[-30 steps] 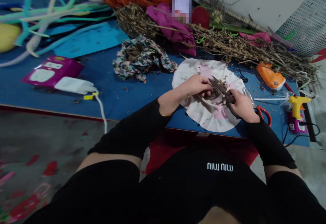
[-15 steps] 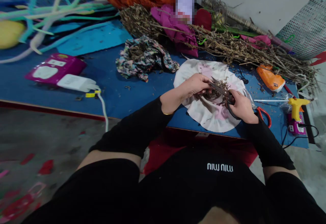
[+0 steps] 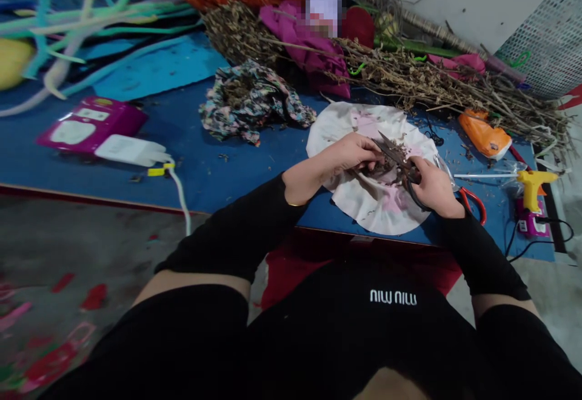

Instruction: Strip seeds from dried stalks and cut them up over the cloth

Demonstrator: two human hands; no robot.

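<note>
My right hand (image 3: 434, 186) grips a pair of dark scissors (image 3: 396, 154), its fingers wrapped round the handles. The blades point up and to the left, slightly apart, close to the fingertips of my left hand (image 3: 357, 153). My left hand is closed in a pinch on dried plant stems, which are partly hidden by its fingers. Beneath both hands a round white cloth (image 3: 359, 209) with pink patches lies spread on the blue table (image 3: 254, 176). Chopped brown plant bits (image 3: 384, 173) are gathered at the middle of the cloth.
Dried branches (image 3: 409, 82) lie along the back. A crumpled floral cloth (image 3: 254, 103) sits to the left, beyond it a purple packet (image 3: 97, 122). A yellow glue gun (image 3: 534, 185), red-handled scissors (image 3: 475, 203) and an orange packet (image 3: 484, 133) lie at the right.
The view shifts slightly. The scissor blades look a little wider apart than half a second ago; both hands keep nearly the same place over the cloth.
</note>
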